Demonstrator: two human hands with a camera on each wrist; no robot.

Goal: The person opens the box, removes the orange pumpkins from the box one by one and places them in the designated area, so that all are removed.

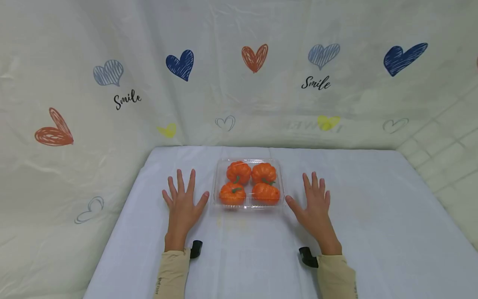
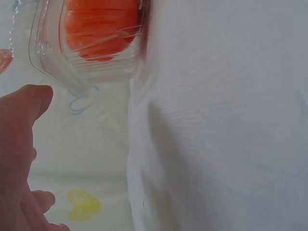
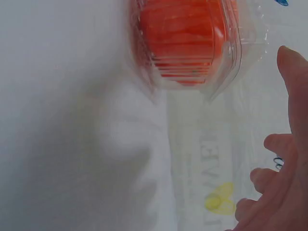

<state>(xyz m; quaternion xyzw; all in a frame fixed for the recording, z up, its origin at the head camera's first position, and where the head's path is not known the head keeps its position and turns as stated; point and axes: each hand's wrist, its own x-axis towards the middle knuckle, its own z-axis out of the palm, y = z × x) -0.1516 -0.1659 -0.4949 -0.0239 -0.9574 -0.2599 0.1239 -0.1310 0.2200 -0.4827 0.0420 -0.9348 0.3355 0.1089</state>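
Box [image 1: 247,202]: one, clear plastic, sat on the white cloth [image 1: 242,257] between both hands.
Pumpkins [image 1: 266,193]: four, orange, lay inside in two rows of two.
Left hand [image 1: 183,209]: five fingers spread wide, gripped nothing; thumb was just beside the box.
Right hand [image 1: 315,209]: five spread wide, gripped nothing.
Curtain [image 1: 224,97]: bore two "Smile" words.

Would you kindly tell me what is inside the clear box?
Four orange pumpkins show through the clear plastic of the box, in two rows of two. Their undersides, and whatever lies directly beneath them, are covered.
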